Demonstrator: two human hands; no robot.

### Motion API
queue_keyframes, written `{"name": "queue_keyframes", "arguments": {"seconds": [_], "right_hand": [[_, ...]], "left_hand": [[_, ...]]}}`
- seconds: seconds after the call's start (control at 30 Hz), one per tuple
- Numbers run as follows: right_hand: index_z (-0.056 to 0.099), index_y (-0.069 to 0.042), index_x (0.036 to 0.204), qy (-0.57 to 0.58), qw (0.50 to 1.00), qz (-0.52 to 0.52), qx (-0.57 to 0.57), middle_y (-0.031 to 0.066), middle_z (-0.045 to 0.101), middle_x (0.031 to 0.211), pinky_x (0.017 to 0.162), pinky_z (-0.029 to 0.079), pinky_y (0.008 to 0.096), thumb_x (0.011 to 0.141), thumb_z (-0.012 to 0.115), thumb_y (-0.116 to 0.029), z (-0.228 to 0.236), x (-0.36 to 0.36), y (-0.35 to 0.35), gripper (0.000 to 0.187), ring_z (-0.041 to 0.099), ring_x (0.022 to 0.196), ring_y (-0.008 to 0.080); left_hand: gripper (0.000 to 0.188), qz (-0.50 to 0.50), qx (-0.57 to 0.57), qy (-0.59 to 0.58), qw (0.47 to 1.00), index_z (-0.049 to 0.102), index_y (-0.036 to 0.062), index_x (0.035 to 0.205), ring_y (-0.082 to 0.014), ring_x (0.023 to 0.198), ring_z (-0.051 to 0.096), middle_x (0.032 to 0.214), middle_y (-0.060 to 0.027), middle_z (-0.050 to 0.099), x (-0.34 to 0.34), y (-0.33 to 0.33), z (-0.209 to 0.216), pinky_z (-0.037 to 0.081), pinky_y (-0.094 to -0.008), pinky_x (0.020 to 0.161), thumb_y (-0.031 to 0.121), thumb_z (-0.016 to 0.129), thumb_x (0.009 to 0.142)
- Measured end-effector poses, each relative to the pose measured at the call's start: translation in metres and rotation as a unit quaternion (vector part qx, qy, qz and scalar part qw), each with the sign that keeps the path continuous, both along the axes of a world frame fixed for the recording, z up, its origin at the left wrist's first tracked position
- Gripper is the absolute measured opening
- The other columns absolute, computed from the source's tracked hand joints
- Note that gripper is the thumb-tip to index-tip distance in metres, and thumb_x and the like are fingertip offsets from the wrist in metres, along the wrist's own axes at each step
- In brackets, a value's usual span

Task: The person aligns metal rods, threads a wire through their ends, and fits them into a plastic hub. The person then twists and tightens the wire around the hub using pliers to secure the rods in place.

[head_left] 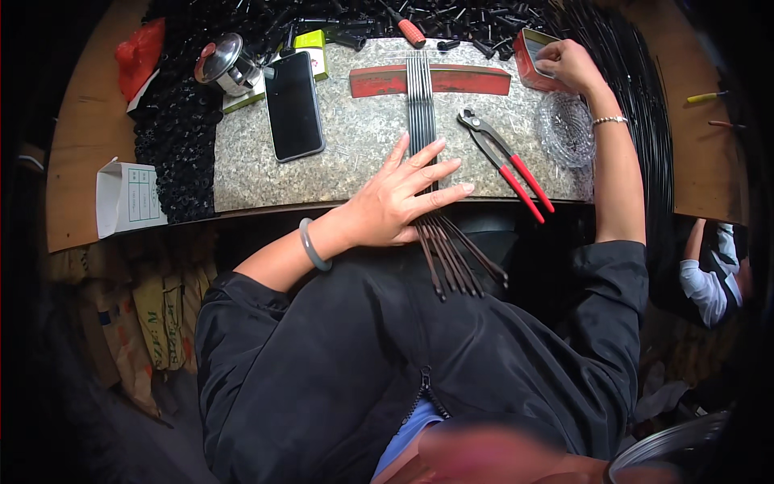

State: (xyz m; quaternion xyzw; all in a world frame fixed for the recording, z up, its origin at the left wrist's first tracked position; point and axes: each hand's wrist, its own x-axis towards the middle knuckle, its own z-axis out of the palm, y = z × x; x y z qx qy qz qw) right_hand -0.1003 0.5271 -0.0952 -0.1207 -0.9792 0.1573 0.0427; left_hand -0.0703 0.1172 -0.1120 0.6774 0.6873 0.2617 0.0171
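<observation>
My left hand (397, 194) lies with its fingers spread over a row of thin dark metal rods (422, 113) at the table's front edge. Their upper ends rest across a red bar (472, 81); their lower ends (455, 262), tipped with small knobs, fan out over my lap. At the back right, my right hand (569, 66) dips its bent fingers into a small red tin (532, 56). Those fingertips are partly hidden, and what they pinch cannot be made out. Red-handled pincers (508, 161) lie between the rods and a clear glass dish (567, 129).
A dark phone (294, 106) lies on the stone slab (242, 161), near a metal pot (230, 66). A red-handled screwdriver (411, 31) and many black parts (173, 153) surround the slab. Long black rods (645, 105) are heaped right; a white box (129, 198) stands left. Another person (711, 274) sits right.
</observation>
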Motion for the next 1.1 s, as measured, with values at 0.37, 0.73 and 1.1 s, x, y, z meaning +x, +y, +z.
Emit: {"name": "queue_keyframes", "arguments": {"seconds": [0.37,0.73,1.1], "right_hand": [[0.064,-0.002,0.095,0.137,0.985,-0.025,0.099,0.0146,0.065,0.085,0.071,0.048,0.0358,0.079,0.067,-0.023,0.018,0.023,-0.016,0.026,0.064,0.08,0.0285],[0.067,-0.003,0.088,0.335,0.888,0.281,-0.143,0.0039,0.049,0.069,0.06,0.038,0.0287,0.07,0.069,0.002,0.116,0.181,-0.205,0.019,0.047,0.062,0.0175],[0.067,-0.006,0.087,0.378,0.888,0.262,-0.006,0.0018,0.047,0.065,0.058,0.034,0.0308,0.065,0.073,-0.004,0.121,0.205,-0.224,0.023,0.046,0.06,0.0183]], "left_hand": [[0.04,-0.074,0.108,-0.218,0.967,0.058,0.0006,0.116,-0.0287,0.111,0.058,0.115,-0.0124,0.062,0.021,0.006,0.099,0.038,-0.0486,0.1,0.021,0.066,0.082],[0.032,-0.053,0.09,-0.208,0.972,0.059,0.0009,0.116,-0.027,0.086,0.067,0.093,-0.0136,0.068,0.03,0.002,0.111,0.051,-0.0312,0.075,0.008,0.06,0.085],[0.034,-0.035,0.097,-0.123,0.987,0.06,0.0037,0.116,-0.0265,0.085,0.067,0.093,-0.0129,0.068,0.032,-0.003,0.109,0.052,-0.0311,0.073,0.011,0.064,0.083]]}}
